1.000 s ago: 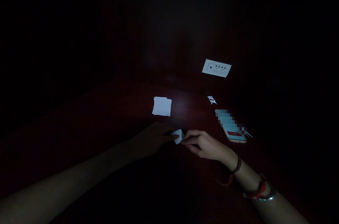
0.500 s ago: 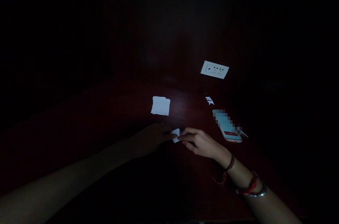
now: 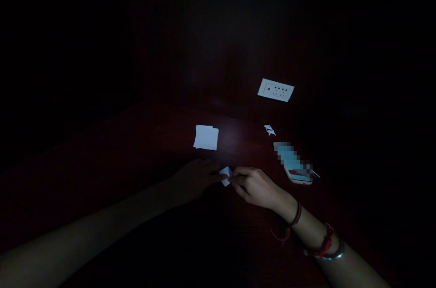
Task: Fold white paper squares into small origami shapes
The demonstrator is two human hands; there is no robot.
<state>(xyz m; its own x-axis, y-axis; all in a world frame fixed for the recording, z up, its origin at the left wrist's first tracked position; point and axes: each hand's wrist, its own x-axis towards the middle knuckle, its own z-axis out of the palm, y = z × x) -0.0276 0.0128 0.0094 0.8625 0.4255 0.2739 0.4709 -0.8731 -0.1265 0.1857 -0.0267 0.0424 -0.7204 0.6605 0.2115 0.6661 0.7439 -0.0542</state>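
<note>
Small folded paper (image 3: 226, 171) on worktop (image 3: 238, 145), directly between the two hands. Lies just past left hand's (image 3: 195, 181) fingertips, toward the right; right hand (image 3: 260, 188) meets its right edge. Both touch it, neither clearly nearer. Long axis: can't tell, looks about as wide as long, one corner pointing away from the person. Right fingers together, clamped on paper edge. Left: one fingertip on top, too dark to tell if pinching. Paper stack (image 3: 206, 137) beyond, slightly left.
</note>
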